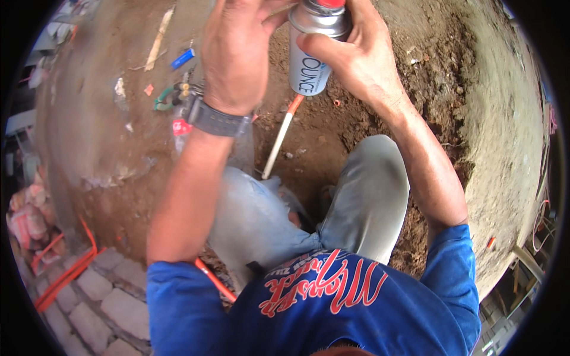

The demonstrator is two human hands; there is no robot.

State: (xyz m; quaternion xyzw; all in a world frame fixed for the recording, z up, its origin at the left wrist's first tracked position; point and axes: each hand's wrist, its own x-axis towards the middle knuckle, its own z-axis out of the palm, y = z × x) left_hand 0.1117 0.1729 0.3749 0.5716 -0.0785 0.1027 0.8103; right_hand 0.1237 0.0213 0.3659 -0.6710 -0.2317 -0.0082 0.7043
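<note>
My right hand (368, 59) is wrapped round a white aerosol-type can (306, 68) with a silver shoulder and a red top, its thumb pressed across the shoulder. The can is upright near the upper edge of the view. Beside it on the left is my left hand (234, 59), slightly blurred, with a dark watch on its wrist. Its thumb points toward the can's top, but most of its fingers are cut off by the frame. Below the can, a thin pipe (279, 142), white with an orange end, slants down toward my knees.
On the dirt to the left lie a small blue cylinder (182, 58), green-handled pliers (169, 98), a wood strip (160, 38) and a red-labelled clear bottle (181, 130). Orange tubing (71, 279) crosses paving blocks (124, 308) at lower left. A concrete surface (507, 118) borders the dug soil at right.
</note>
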